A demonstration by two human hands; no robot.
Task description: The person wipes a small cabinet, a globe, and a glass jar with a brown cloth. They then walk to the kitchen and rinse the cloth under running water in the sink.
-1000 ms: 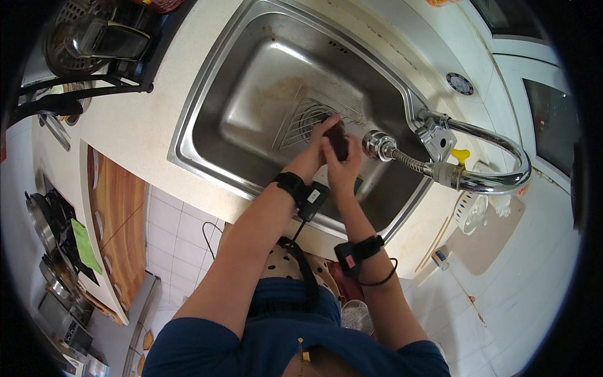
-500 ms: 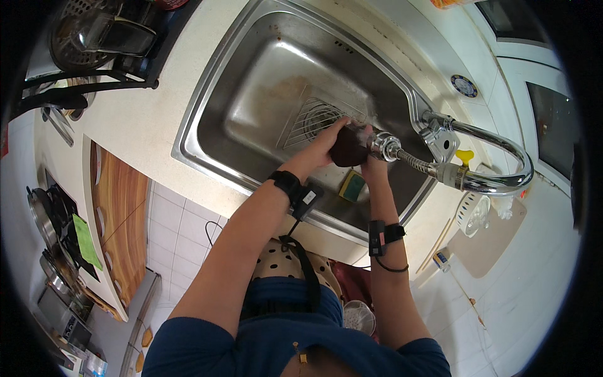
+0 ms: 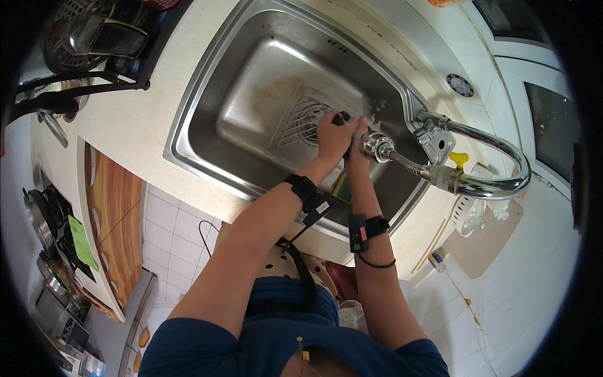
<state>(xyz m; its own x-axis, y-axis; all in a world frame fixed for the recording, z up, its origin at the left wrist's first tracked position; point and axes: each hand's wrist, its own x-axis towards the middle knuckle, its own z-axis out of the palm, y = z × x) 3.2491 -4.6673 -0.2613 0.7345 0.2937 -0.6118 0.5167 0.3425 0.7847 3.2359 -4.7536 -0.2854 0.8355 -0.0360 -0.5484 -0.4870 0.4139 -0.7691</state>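
Over the steel sink (image 3: pixel 248 107) my two hands are close together under the tap's spray head (image 3: pixel 378 147). A small dark brown rounded object (image 3: pixel 340 118) is mostly hidden in them; its exact kind does not show. My left hand (image 3: pixel 333 139) is closed around it, with a dark bit showing between the fingers. Against its other side is my right hand (image 3: pixel 358 149), partly behind the spray head, its fingers curled in. Below the hands, a wire rack (image 3: pixel 292 129) rests on the sink bottom. A yellow and green sponge (image 3: pixel 342 188) lies near the front wall, partly covered by my right forearm.
The chrome gooseneck tap (image 3: pixel 496 185) with a yellow lever (image 3: pixel 460 159) stands right of the sink. Beyond it are a white strainer basket (image 3: pixel 466 213), a beige cutting board (image 3: pixel 487 242) and chopsticks (image 3: pixel 430 245). A black dish rack (image 3: pixel 116 81) stands at the far left.
The dark brown object has turned and is now mostly covered by my left hand, which has moved over it. My right forearm has shifted left, covering more of the sponge.
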